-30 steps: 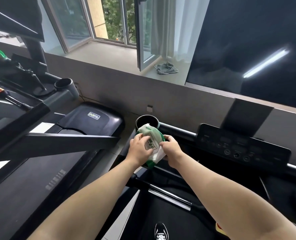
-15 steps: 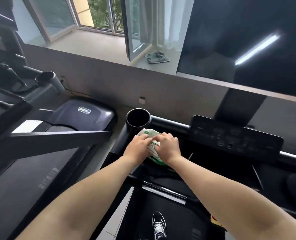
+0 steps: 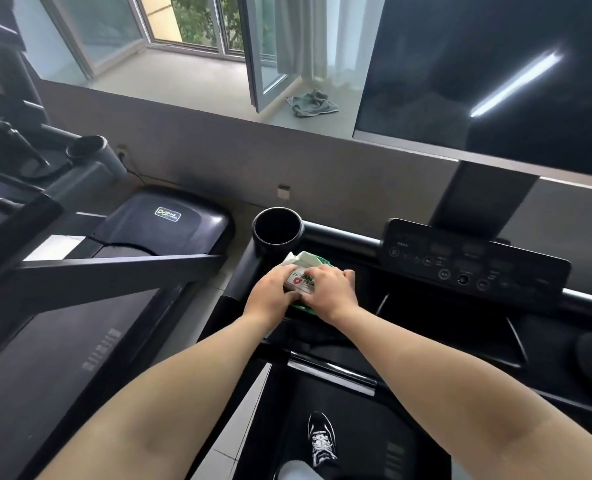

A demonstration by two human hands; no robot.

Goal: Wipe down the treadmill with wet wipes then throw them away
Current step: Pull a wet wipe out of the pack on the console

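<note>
Wipes pack (image 3: 304, 276) held just near-side of the cup holder (image 3: 277, 226) on the treadmill (image 3: 339, 233), long axis pointing at the holder, left hand (image 3: 270, 299) clamped on its left edge, right hand (image 3: 329, 293) nearer the label, fingers curled over it, probably about to open the flap.

This is a gym or fitness room. A treadmill (image 3: 367, 420) fills the lower centre of the frame. Its control panel (image 3: 474, 268) with round buttons sits at centre right, and a cup holder (image 3: 277, 228) is on the bar beside it. A second treadmill (image 3: 163, 220) stands alongside at the left. A large dark screen (image 3: 495, 71) hangs at the upper right, and windows (image 3: 190, 22) run across the top.
</note>
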